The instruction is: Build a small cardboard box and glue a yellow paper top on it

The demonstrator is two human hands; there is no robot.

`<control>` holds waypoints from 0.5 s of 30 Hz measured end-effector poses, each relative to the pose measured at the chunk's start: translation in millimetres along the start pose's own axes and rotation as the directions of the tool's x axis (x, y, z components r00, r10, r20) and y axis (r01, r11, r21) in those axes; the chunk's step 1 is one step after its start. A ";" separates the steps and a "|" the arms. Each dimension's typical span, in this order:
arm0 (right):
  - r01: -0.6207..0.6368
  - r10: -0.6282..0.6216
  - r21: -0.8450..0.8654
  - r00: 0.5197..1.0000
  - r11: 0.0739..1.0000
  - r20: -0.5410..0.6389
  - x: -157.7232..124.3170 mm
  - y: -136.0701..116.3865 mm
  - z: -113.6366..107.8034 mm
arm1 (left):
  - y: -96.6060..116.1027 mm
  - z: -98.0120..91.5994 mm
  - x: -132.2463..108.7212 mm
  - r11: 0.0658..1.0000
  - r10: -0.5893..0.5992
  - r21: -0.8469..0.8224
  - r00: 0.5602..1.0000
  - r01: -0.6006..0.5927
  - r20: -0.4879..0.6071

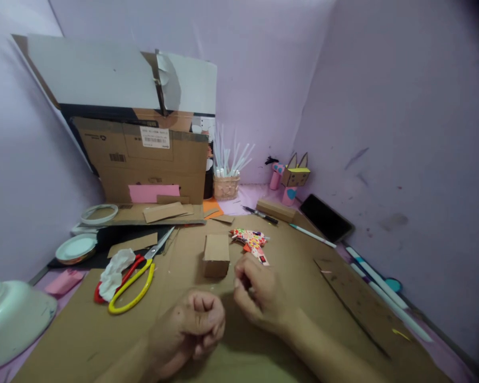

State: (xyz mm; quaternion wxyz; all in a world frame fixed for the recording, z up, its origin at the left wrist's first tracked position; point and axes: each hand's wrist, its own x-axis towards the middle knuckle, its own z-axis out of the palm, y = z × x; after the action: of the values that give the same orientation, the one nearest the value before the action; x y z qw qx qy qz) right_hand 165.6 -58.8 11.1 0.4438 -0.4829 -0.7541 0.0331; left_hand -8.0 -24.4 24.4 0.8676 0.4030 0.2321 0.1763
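a: while the left hand point(191, 324) is resting curled in a fist, fingers together, on the cardboard-covered tabletop point(104, 340), the right hand point(259, 295) is pinching its fingertips point(239, 282) together just short of the small cardboard box point(216, 255), which is sitting upright mid-tabletop, near both hands yet touching neither.
b: is it gripping something?
a: i cannot tell; anything there is hiding. i'm judging that tiny work like this is going best low, close to the box, with the fist bracing on the tabletop.
b: any writing showing?
a: a white barcode label point(154, 137) is sitting on the big carton point(143, 165) at the back, with a printed barcode point(117, 157) left of it; the lettering is reading too small.
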 end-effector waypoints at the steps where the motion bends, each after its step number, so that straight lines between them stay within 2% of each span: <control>1: -0.036 0.036 0.004 0.999 0.999 -0.020 0.2 3.3 -1.5 | 1.4 -0.5 -0.4 0.999 0.005 -0.052 1.000 -0.004 0.014; 4: -0.066 0.068 0.031 0.996 0.997 -0.055 0.4 8.5 -4.7 | 7.8 -4.7 -0.6 0.969 0.028 -0.246 1.000 -0.024 0.011; 7: -0.040 0.041 0.070 0.999 0.997 -0.014 0.9 7.2 -5.6 | 13.5 -10.5 -1.1 0.933 0.071 -0.354 0.997 -0.061 0.016; 9: -0.056 0.056 0.122 0.998 0.991 0.002 0.6 5.8 -5.3 | 15.6 -13.3 -2.0 0.920 0.114 -0.379 0.993 -0.101 0.011; 11: -0.117 0.120 0.204 0.993 0.972 -0.003 -0.7 6.3 -4.3 | 17.1 -15.0 -3.0 0.913 0.156 -0.380 0.988 -0.148 -0.010; 15: -0.241 0.266 0.369 0.964 0.897 -0.016 -4.0 13.3 -1.2 | 21.5 -18.7 -2.9 0.915 0.212 -0.324 0.969 -0.241 -0.122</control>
State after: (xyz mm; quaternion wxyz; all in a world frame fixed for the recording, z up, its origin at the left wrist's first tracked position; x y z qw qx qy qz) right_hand 176.3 -55.2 2.9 0.5423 -0.4871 -0.6504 0.2137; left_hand -23.2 -1.2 31.3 0.8866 0.2652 0.1868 0.3297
